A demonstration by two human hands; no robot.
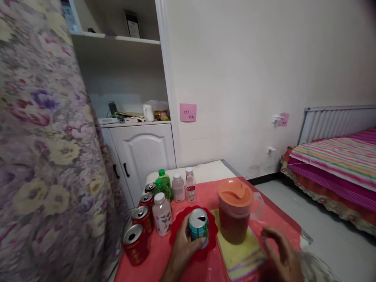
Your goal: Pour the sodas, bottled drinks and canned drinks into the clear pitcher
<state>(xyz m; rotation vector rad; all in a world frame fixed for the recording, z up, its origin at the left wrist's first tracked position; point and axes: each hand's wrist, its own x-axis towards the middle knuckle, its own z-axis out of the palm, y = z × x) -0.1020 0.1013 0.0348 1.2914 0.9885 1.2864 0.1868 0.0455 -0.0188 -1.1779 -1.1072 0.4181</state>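
Can (198,227), teal and opened, sits in our left hand (188,243), fingers wrapped round it, over the red scalloped plate (176,227) near the worktop's (211,197) near edge. Our right hand (280,252), half-curled and holding nothing, hovers near the orange-lidded pitcher (235,213).

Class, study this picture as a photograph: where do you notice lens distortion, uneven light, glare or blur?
Head view: wide-angle stretching towards the edges, as in the curtain; head view: dim recesses between the shelves, paler wall; head view: a small bright glint on the orange lid; head view: right hand looks soft, possibly from motion.
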